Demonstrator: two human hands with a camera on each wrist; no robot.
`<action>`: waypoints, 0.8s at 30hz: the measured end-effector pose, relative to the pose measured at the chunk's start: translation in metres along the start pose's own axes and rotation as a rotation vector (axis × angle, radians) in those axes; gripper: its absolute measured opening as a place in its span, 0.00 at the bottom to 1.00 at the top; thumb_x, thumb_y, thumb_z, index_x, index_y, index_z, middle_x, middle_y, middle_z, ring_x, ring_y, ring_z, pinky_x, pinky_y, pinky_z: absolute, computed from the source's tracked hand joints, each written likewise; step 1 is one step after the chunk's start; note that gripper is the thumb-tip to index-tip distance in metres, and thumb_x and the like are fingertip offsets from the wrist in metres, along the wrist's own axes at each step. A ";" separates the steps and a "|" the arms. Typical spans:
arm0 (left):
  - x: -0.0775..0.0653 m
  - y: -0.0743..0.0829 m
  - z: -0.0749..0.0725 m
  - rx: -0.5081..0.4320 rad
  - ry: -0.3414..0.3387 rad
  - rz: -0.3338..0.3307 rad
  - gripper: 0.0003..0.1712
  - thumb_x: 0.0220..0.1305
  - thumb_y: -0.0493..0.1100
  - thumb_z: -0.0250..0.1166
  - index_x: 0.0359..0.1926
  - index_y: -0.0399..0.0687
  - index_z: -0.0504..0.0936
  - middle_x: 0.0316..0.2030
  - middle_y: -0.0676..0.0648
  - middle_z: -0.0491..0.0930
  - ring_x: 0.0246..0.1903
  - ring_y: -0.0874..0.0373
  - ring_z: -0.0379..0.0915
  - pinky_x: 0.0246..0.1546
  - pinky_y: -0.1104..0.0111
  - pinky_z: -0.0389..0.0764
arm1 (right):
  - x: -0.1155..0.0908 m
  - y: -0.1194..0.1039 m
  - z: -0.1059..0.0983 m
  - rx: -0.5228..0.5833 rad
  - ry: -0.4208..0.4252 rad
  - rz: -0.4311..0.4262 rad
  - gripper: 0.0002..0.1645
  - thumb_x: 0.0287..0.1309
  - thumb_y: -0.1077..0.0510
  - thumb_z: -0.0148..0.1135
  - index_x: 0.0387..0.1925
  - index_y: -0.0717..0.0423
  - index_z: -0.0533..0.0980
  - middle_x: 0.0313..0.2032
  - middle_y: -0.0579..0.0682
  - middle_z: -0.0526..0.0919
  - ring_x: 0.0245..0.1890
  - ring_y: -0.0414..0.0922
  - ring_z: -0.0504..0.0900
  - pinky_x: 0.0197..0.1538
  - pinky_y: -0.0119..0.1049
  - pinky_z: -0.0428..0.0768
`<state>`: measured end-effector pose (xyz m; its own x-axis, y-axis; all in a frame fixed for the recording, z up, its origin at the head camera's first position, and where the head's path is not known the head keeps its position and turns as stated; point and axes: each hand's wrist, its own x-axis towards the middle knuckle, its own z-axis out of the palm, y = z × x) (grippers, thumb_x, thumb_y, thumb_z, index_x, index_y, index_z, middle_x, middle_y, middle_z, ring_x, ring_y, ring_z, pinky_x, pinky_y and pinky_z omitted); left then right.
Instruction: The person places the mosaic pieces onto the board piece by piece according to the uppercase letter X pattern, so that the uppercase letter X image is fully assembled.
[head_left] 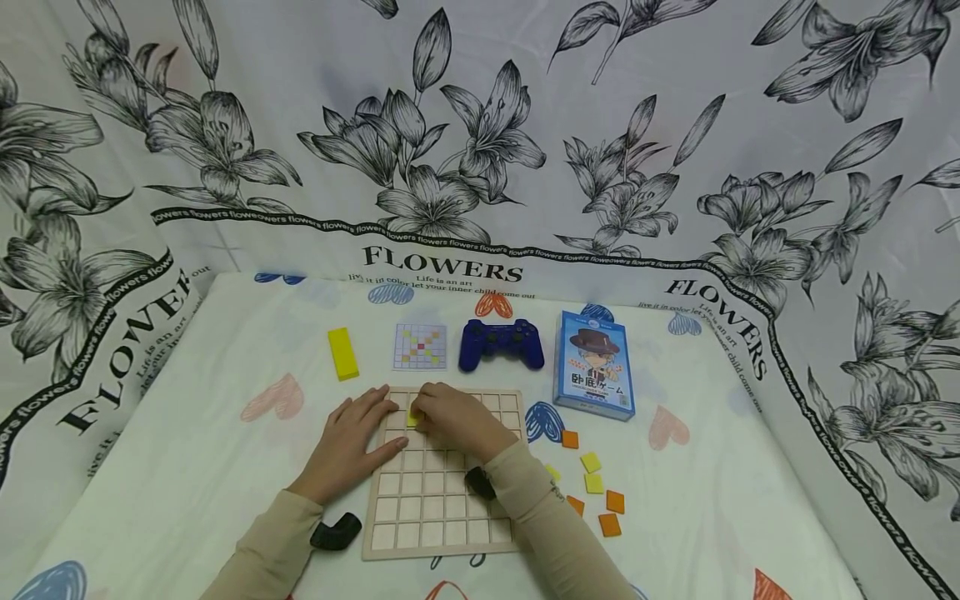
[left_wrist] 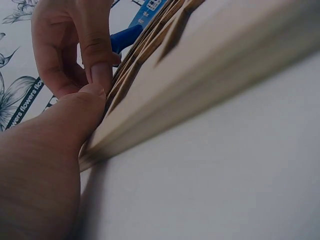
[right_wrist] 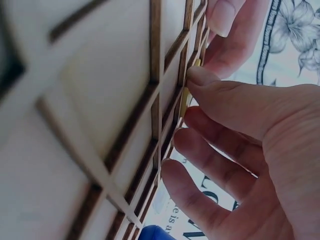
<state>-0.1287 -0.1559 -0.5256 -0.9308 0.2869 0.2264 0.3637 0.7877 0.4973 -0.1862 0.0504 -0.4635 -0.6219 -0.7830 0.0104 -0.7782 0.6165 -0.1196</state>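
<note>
A wooden grid board (head_left: 397, 533) with raised square cells lies in front of the person. My right hand (head_left: 453, 421) is over its far left part, thumb and index finger pinching a small yellow tile (head_left: 412, 417). In the right wrist view, the edge of that yellow tile (right_wrist: 185, 101) shows between thumb and fingertip, right at the grid. My left hand (head_left: 352, 437) rests on the board's left edge, fingers extended and thumb reaching over the cells. The left wrist view shows the left thumb (left_wrist: 75, 112) close to the right hand's fingers.
Behind the board are a yellow block (head_left: 343, 353), a colored pattern card (head_left: 420, 347), a blue game controller (head_left: 501, 343) and a blue card-game box (head_left: 595, 365). Several loose orange tiles (head_left: 610, 525) and yellow tiles (head_left: 593, 483) lie right of the board.
</note>
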 end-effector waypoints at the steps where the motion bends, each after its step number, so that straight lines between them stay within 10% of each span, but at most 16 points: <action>1: 0.000 0.000 0.000 -0.001 -0.001 0.001 0.34 0.61 0.68 0.57 0.60 0.52 0.73 0.70 0.47 0.60 0.70 0.50 0.51 0.70 0.48 0.48 | 0.000 0.000 0.000 -0.005 0.008 -0.003 0.11 0.63 0.51 0.61 0.46 0.47 0.80 0.43 0.40 0.78 0.44 0.35 0.76 0.48 0.21 0.76; 12: 0.001 0.002 0.001 -0.004 -0.004 -0.010 0.35 0.61 0.68 0.57 0.61 0.52 0.72 0.70 0.47 0.60 0.70 0.50 0.51 0.70 0.48 0.47 | -0.019 0.013 -0.014 0.042 -0.015 0.064 0.17 0.63 0.50 0.61 0.52 0.48 0.77 0.48 0.43 0.78 0.46 0.38 0.78 0.50 0.28 0.78; 24: 0.002 0.003 -0.001 0.009 -0.010 -0.020 0.36 0.60 0.68 0.58 0.61 0.52 0.72 0.70 0.46 0.60 0.70 0.49 0.51 0.70 0.47 0.47 | -0.125 0.063 -0.042 0.190 -0.073 0.406 0.18 0.59 0.57 0.65 0.52 0.53 0.77 0.45 0.47 0.81 0.44 0.42 0.80 0.47 0.39 0.81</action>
<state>-0.1291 -0.1539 -0.5233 -0.9381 0.2767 0.2084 0.3452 0.7978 0.4943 -0.1615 0.1905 -0.4306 -0.8604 -0.4887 -0.1444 -0.4382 0.8541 -0.2800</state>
